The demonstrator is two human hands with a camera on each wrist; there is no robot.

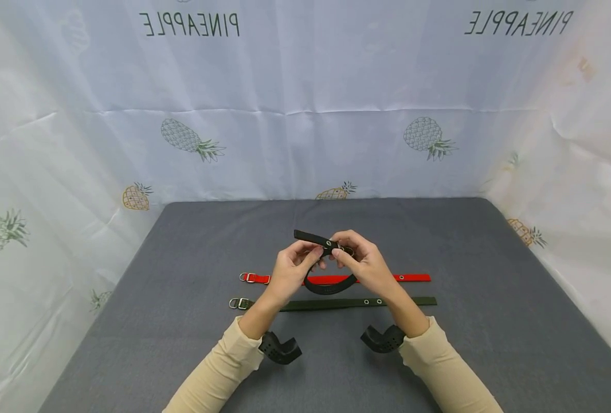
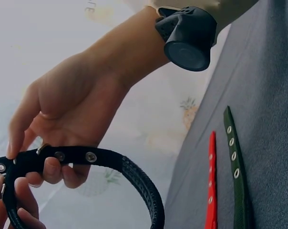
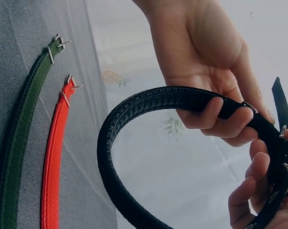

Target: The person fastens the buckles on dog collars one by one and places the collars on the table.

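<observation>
A black collar (image 1: 330,285) is bent into a loop and held above the grey table (image 1: 491,321) by both hands. My left hand (image 1: 314,253) pinches the strap beside the metal buckle, and the free strap end sticks out up and to the left. My right hand (image 1: 339,257) grips the buckle end. In the left wrist view the black collar (image 2: 134,174) runs under the right hand (image 2: 52,172), with the left hand (image 2: 19,200) low in the corner. In the right wrist view the left hand (image 3: 219,119) curls round the black collar (image 3: 110,143) and the right hand (image 3: 262,191) holds the buckle.
A red collar (image 1: 388,278) and a dark green collar (image 1: 336,303) lie flat and parallel on the table below the hands, buckles to the left. White pineapple-print sheets (image 1: 305,115) wall off the back and both sides. Black wrist cameras (image 1: 279,347) sit on both forearms.
</observation>
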